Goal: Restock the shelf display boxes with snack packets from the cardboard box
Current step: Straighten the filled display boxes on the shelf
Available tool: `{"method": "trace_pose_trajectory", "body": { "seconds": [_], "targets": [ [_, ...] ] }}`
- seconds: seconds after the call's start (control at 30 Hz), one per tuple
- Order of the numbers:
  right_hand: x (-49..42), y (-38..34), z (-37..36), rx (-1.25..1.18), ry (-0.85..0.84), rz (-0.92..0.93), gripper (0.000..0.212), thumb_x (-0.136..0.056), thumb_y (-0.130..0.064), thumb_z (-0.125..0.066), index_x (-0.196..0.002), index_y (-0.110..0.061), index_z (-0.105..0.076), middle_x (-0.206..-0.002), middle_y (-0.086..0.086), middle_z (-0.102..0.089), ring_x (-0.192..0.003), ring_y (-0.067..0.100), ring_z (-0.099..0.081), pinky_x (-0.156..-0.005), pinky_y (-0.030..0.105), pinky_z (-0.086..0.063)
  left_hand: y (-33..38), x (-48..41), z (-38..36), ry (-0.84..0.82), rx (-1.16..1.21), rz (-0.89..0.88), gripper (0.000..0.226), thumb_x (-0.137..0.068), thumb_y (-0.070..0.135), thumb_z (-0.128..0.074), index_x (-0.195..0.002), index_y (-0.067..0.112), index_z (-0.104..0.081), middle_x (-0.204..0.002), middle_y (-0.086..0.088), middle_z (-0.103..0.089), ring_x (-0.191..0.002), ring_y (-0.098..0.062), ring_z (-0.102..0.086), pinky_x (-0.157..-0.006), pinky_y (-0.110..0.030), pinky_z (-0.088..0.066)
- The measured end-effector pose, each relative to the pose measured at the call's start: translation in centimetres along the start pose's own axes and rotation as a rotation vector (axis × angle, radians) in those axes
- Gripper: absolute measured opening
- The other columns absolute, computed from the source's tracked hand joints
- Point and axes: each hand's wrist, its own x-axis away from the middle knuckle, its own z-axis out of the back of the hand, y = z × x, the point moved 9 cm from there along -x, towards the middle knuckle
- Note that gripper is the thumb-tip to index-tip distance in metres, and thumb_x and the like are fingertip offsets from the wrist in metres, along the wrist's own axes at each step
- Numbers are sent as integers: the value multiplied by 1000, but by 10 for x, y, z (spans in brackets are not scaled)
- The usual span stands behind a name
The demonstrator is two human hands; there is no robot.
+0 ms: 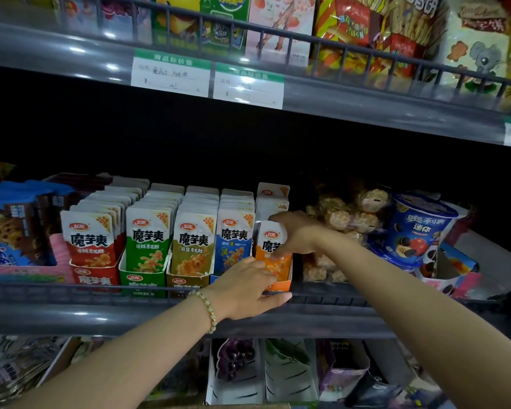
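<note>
On the middle shelf stand display boxes of snack packets: red (93, 278), green (142, 283), olive (186, 283), blue (235, 246) and, at the right end, orange (279, 286). My right hand (295, 231) grips the front orange packet (270, 240) at its top right edge, in the orange box. My left hand (248, 287) rests on the front of the orange box, fingers touching the packet's lower part and the shelf rail. The cardboard box is out of view.
A dark wire rail (71, 289) runs along the shelf front. Right of the orange box lie clear bags of round snacks (342, 216) and blue cookie cups (422, 228). Cookie packs (18, 225) stand at left. The upper shelf carries price tags (171, 73). More boxes sit below.
</note>
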Motion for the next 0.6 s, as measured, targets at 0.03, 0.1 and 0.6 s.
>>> {"method": "trace_pose_trajectory", "body": {
  "seconds": [0.03,0.1,0.6],
  "targets": [
    [2,-2,4,19,48,9,64,-70,-36,-80,-126,-24,-50,-126,2,-54,-119,26,-46,-92,35,-45,0,0,-1,-1,-4,-1,54,-96,58,-26,-92,15,-58,-87,6,-41,-85,-9,-30,-90,-25,-24],
    [3,-1,18,89,194,-2,70,-75,-37,-75,-136,-27,-43,-133,6,-51,-126,30,-38,-96,35,-39,0,0,0,1,-14,-5,56,-96,59,-25,-89,14,-58,-84,6,-42,-83,-11,-31,-87,-25,-25],
    [-18,8,2,-57,71,-39,98,-68,-39,-82,-145,-21,-23,-149,4,-32,-137,28,-31,-109,36,-34,-3,-1,-4,35,-24,0,56,-95,60,-26,-91,15,-59,-85,3,-46,-83,-12,-33,-85,-26,-24]
  ]
}}
